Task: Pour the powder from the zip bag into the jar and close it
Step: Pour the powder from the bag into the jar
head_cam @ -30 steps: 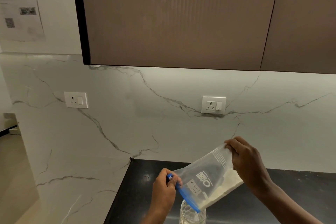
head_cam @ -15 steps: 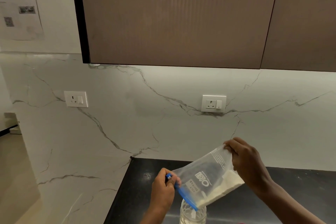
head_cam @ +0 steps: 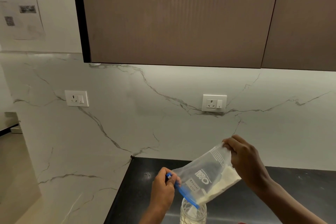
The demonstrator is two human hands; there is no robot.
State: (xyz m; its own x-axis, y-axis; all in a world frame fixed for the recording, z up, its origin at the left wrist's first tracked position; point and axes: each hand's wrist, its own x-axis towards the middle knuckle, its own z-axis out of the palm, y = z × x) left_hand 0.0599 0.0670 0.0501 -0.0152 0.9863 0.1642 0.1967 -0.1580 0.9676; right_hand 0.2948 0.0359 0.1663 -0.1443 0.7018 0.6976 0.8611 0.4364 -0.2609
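Observation:
A clear zip bag (head_cam: 205,172) with a blue zip strip and white lettering is tilted mouth-down over a clear jar (head_cam: 193,213) at the bottom edge of the view. White powder (head_cam: 221,185) lies along the bag's lower side and reaches the mouth above the jar. My left hand (head_cam: 163,189) pinches the blue zip end at the bag's mouth. My right hand (head_cam: 245,160) grips the bag's raised bottom corner. The jar's lower part is cut off by the frame, and no lid is in view.
The jar stands on a black countertop (head_cam: 291,187) against a white marble backsplash with two wall sockets (head_cam: 214,103). Brown wall cabinets (head_cam: 172,16) hang overhead. A printed sheet (head_cam: 21,3) is stuck on the wall at upper left.
The bag stays tilted over the jar with both hands holding it; the powder has slid slightly toward the mouth. The view has shifted a little.

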